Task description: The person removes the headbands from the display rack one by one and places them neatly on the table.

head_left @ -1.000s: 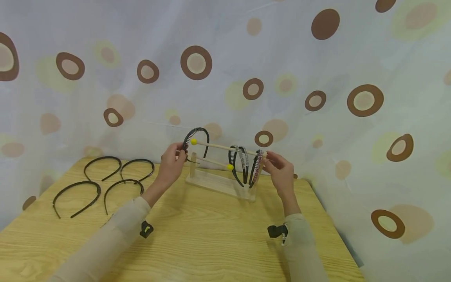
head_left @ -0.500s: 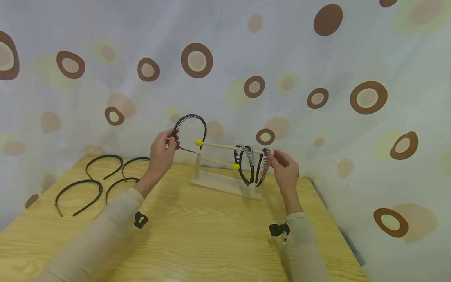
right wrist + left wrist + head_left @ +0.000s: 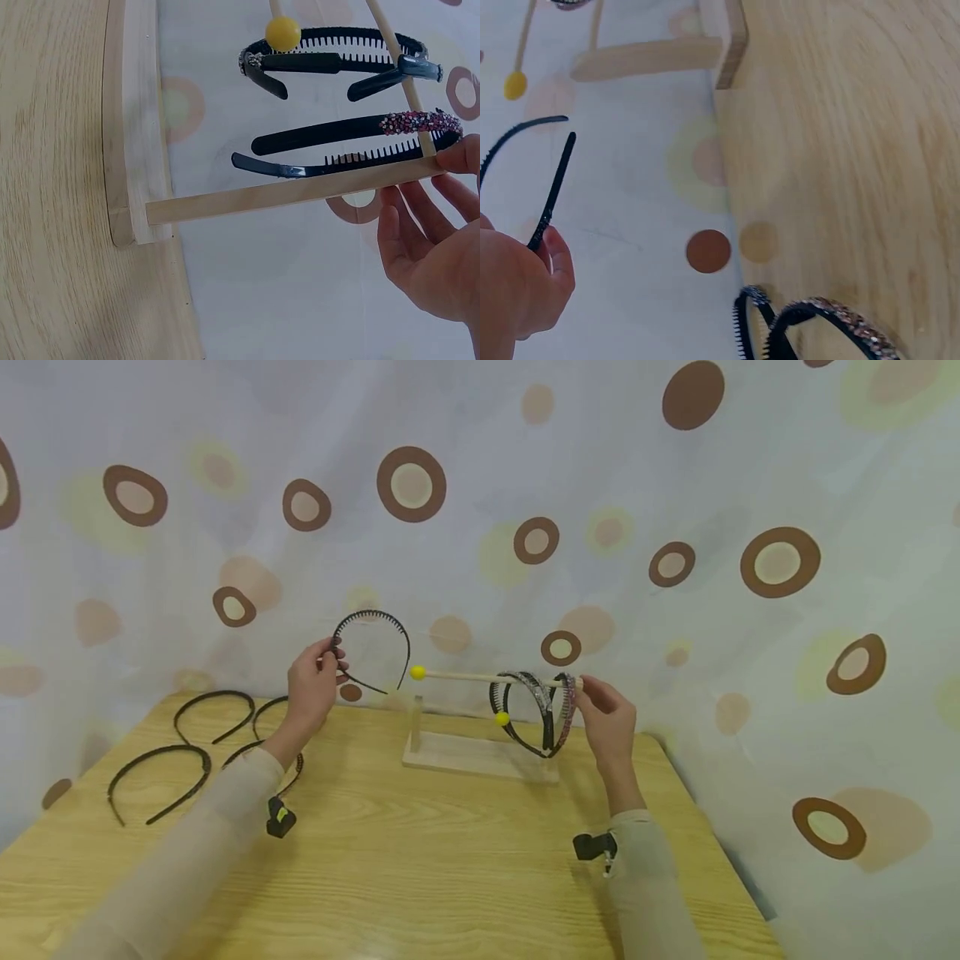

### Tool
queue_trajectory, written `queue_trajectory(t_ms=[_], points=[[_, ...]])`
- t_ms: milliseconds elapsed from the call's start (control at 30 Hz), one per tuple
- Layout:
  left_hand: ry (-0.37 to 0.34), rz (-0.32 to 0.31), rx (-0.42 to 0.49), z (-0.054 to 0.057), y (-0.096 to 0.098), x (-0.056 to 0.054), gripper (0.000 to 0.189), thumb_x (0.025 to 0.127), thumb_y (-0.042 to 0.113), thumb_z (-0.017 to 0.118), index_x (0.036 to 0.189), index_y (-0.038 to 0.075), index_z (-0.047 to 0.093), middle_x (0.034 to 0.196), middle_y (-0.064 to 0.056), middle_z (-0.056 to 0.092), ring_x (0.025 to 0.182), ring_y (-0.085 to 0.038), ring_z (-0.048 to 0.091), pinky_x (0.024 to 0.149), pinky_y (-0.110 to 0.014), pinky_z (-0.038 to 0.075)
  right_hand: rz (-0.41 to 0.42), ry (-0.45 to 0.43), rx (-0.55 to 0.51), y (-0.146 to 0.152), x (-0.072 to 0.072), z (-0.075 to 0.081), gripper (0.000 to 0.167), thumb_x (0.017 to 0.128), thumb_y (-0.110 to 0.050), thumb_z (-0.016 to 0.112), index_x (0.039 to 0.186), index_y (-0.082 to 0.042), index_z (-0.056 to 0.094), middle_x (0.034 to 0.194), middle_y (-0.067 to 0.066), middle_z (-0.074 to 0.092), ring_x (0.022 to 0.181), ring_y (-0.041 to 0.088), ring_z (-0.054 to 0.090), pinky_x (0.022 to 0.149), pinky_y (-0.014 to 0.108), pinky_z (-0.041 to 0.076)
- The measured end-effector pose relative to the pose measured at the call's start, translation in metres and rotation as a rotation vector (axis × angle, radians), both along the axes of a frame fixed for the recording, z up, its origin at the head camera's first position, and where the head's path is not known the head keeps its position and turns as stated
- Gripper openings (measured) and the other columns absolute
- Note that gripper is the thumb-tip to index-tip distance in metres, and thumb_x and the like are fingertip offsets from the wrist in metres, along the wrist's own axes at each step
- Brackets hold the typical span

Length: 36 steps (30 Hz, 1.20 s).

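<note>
My left hand (image 3: 313,685) grips one side of a black toothed headband (image 3: 371,613), its fingers curled round the band. The headband is held up in the air, left of the stand's upper rod and apart from its yellow ball tip (image 3: 417,672). With thumb and fingers, my right hand (image 3: 609,720) pinches the top of the right upright (image 3: 292,193) of a wooden stand (image 3: 472,756). Near that hand, a silver glittery headband (image 3: 538,693) and a pink beaded headband (image 3: 416,121) hang on the upper rod.
Several black headbands, one of them this headband (image 3: 159,757), lie on the wooden table (image 3: 420,860) at left. A lower rod ends in another yellow ball (image 3: 502,719). The stand is near the table's back edge, before a patterned cloth (image 3: 465,443).
My left hand has lifted its headband and carried it left, away from the upper rod's end. The hanging headbands have swung and now overlap in the head view. My right hand keeps its hold.
</note>
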<state>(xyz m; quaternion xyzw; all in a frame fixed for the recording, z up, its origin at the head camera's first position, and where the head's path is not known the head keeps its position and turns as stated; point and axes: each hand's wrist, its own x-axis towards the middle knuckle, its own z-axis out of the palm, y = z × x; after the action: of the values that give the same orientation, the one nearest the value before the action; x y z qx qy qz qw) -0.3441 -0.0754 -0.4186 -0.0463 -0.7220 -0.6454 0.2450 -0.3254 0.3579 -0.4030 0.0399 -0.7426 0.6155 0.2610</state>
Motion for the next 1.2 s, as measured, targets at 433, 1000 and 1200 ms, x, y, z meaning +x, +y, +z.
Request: queue_trajectory(t_ms=[433,1000,1200], points=[[-0.28,-0.211,-0.288,-0.052,-0.043,-0.024,0.041,0.11,0.003,0.033,0.145,-0.014,0.045,0.123,-0.033,0.057,0.107,-0.043,0.06,0.084,-0.044,0.058,0.069,0.0,-0.007,0.0,0.001,0.007,0.032,0.098,-0.009,0.069,0.128,0.003,0.069,0.122,0.022,0.067,0.101,0.014,0.066,0.088,0.026,0.055],[-0.409,-0.288,-0.505,-0.066,-0.065,-0.036,0.033,0.107,0.0,0.045,0.134,-0.015,0.055,0.113,-0.031,0.067,0.087,-0.03,0.07,0.072,-0.039,0.06,0.08,-0.004,0.015,-0.006,0.019,0.019,0.034,0.097,-0.006,0.069,0.127,0.008,0.067,0.121,0.022,0.068,0.101,0.013,0.065,0.084,0.023,0.055],[-0.372,-0.275,-0.588,-0.061,-0.069,-0.037,0.032,0.107,0.004,0.049,0.13,-0.017,0.058,0.097,-0.026,0.069,0.08,-0.033,0.068,0.064,-0.034,0.056,0.074,-0.005,0.04,-0.007,0.019,0.019,0.033,0.099,-0.008,0.068,0.129,0.006,0.067,0.123,0.024,0.067,0.102,0.014,0.065,0.086,0.024,0.055]])
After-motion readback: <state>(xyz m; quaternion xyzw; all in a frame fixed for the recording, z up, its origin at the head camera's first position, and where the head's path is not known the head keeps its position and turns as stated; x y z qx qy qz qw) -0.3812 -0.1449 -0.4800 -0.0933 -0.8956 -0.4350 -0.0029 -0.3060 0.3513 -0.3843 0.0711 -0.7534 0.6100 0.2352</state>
